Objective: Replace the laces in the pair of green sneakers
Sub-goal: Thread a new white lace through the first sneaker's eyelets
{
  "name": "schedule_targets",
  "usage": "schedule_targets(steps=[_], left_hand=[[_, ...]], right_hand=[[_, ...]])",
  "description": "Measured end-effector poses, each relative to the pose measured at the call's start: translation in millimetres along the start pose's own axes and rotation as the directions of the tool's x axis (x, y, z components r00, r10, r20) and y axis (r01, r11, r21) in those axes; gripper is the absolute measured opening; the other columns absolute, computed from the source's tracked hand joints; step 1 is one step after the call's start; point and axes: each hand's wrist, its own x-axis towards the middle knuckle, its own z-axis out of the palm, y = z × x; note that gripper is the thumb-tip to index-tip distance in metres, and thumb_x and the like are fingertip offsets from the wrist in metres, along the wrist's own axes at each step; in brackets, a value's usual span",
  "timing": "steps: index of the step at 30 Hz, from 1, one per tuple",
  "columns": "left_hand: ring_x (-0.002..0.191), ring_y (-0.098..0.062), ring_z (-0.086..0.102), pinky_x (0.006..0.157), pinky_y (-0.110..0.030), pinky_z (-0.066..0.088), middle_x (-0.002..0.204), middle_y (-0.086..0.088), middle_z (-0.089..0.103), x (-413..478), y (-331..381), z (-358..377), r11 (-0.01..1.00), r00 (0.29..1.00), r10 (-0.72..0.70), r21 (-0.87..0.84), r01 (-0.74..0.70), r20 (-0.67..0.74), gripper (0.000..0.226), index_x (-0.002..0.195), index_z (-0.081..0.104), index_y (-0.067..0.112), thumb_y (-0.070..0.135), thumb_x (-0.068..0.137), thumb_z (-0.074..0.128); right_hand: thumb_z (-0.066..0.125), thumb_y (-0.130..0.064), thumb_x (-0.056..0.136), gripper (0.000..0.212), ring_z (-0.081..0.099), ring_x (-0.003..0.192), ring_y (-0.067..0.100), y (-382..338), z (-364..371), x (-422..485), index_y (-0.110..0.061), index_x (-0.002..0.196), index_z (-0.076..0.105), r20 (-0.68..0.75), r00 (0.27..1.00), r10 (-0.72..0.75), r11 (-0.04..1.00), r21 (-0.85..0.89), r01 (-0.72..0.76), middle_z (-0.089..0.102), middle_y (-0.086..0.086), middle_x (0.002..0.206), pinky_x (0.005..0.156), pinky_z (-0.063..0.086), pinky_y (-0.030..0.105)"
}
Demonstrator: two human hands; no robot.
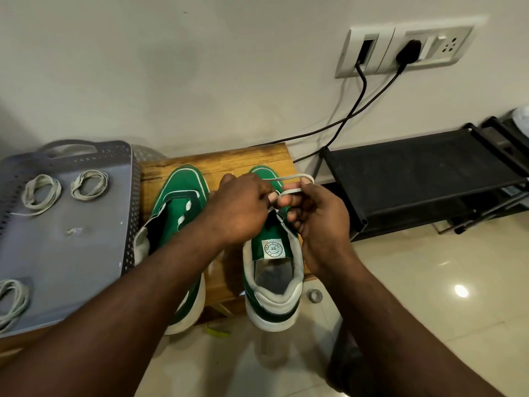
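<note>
Both sneakers stood on the stool (pixel 229 159) with heels overhanging its near edge and toes pointing to its far edge, which put the eyelet rows directly under the hands.

The right sneaker (pixel 272 282) stood on the right half of the stool. It had a green upper, a white sole, a grey-white heel collar and a white label on the tongue. The left sneaker (pixel 183 190) stood on the left half. Its throat lay open, and no lace was visible in the eyelets that showed.

The hands met above the middle of the right sneaker. The left hand (pixel 240 207) was curled, pinching the lace (pixel 292 177) between thumb and fingertips. The right hand (pixel 317 213) was also curled and held the same lace, with a flat off-white loop running over one raised finger toward the toe. This two-point grip probably kept the lace taut for working through an eyelet. Whether the lace was going in or coming out could not be told.

A grey tray (pixel 71 239) sat against the stool's left side, holding three coiled laces (pixel 41 193) within reach. A black shoe rack (pixel 415 167) stood to the stool's right. A wall socket (pixel 406 47) with two plugged cables was on the wall beyond the stool.
</note>
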Motion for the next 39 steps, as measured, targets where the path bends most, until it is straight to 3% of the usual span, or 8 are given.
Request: schedule_targets(steps=[8,12,15,18,21,27,35,39], left_hand=[[0.091,-0.019,0.069,0.082,-0.036,0.053,0.089,0.003,0.076,-4,2,-9,0.9,0.993,-0.1,-0.42,0.115,0.057,0.022,0.087,0.077,0.023,0.035,0.102,0.065],[0.092,-0.019,0.072,0.089,-0.043,0.057,0.088,0.006,0.078,-4,2,-8,0.893,0.995,-0.085,-0.438,0.099,0.05,0.014,0.089,0.079,0.026,0.031,0.099,0.07],[0.09,-0.018,0.072,0.088,-0.043,0.058,0.086,0.006,0.077,-4,3,-9,0.896,0.996,-0.088,-0.433,0.094,0.033,0.015,0.087,0.078,0.026,0.03,0.099,0.071],[0.088,-0.017,0.07,0.082,-0.037,0.056,0.085,0.006,0.075,-5,3,-9,0.895,0.996,-0.081,-0.438,0.086,0.03,0.016,0.085,0.077,0.024,0.028,0.099,0.07],[0.088,-0.016,0.067,0.083,-0.036,0.051,0.086,0.006,0.074,-2,1,-9,0.926,0.997,-0.076,-0.368,0.081,0.027,0.017,0.083,0.076,0.024,0.027,0.099,0.07],[0.126,-0.03,0.044,0.103,-0.052,0.045,0.129,0.001,0.055,-1,-13,-14,0.967,0.951,-0.173,0.138,0.213,-0.255,0.016,0.112,0.072,0.035,0.039,0.099,0.063],[0.138,-0.021,0.028,0.107,-0.043,0.037,0.152,0.012,0.039,-9,2,-9,0.959,0.933,0.278,0.125,-0.255,-0.226,0.034,0.131,0.062,0.045,0.04,0.098,0.067],[0.124,-0.02,0.036,0.095,-0.046,0.043,0.13,0.013,0.06,-6,0,-6,0.937,0.909,0.298,0.272,-0.22,-0.291,0.019,0.115,0.072,0.031,0.038,0.101,0.062]], right_hand=[[0.05,-0.016,0.102,0.022,0.044,0.055,0.01,-10,-29,21,-0.014,0.093,0.07,-0.402,0.892,0.208,0.97,0.204,-0.134,0.057,-0.002,0.065,0.053,0.03,0.024],[0.062,-0.018,0.101,0.024,0.066,0.09,0.018,-1,-41,32,-0.017,0.125,0.057,-0.522,0.852,-0.052,0.975,-0.21,-0.069,0.064,0.004,0.106,0.068,0.051,0.03],[0.07,-0.037,0.097,0.052,0.055,0.121,0.019,4,-42,29,-0.023,0.142,0.047,-0.274,0.767,-0.58,0.648,-0.725,0.231,0.051,-0.001,0.136,0.094,0.053,0.035],[0.051,-0.061,0.097,0.043,0.061,0.108,0.016,7,-30,23,-0.026,0.114,0.068,0.168,0.825,-0.539,0.411,-0.803,0.432,0.066,-0.004,0.115,0.089,0.056,0.047],[0.049,-0.055,0.096,0.042,0.068,0.086,0.019,15,-20,13,-0.023,0.082,0.07,0.285,0.92,-0.271,0.621,-0.679,0.393,0.069,-0.001,0.088,0.077,0.06,0.052],[0.053,-0.024,0.105,0.035,0.065,0.083,0.016,-8,-28,17,-0.017,0.074,0.068,0.25,0.93,-0.269,0.945,-0.118,0.305,0.068,0.003,0.079,0.079,0.055,0.03],[0.053,-0.028,0.106,0.03,0.046,0.058,0.012,-7,-25,9,-0.009,0.085,0.065,0.327,0.909,-0.259,0.899,-0.262,0.35,0.056,-0.001,0.066,0.056,0.04,0.023],[0.056,-0.031,0.1,0.029,0.045,0.056,0.01,-9,-22,9,-0.01,0.083,0.066,0.336,0.906,-0.259,0.899,-0.259,0.353,0.055,-0.001,0.064,0.053,0.039,0.019]])
